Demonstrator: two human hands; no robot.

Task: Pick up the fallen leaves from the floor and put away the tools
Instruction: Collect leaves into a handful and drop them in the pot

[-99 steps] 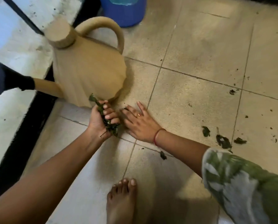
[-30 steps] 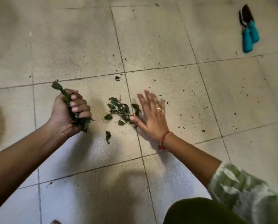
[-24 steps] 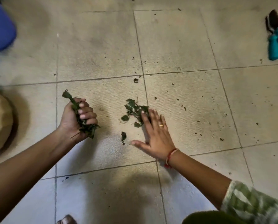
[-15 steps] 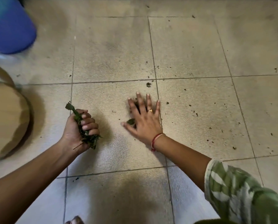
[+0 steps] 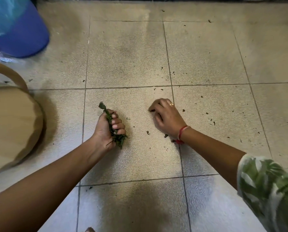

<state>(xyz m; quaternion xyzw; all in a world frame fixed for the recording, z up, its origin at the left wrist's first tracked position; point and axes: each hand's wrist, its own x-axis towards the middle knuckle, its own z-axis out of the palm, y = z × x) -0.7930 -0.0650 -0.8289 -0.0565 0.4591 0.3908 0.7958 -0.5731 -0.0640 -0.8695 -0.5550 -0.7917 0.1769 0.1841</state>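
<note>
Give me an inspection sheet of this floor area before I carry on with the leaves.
Surface: tiled floor, gritty, with dark grout lines.
Job's things: leaf bunch in the left fist; leaf scraps lie by the right wrist; tools not in view.
Clutter: dark crumbs scattered over the tiles to the right.
Hands: left hand grips the leaf bunch; right hand is knuckles-up on the floor with its fingers curled under; what it holds is hidden.
Cables: nothing seen.
Surroundings: blue bucket at top left; tan vessel with a handle at the left edge.
</note>
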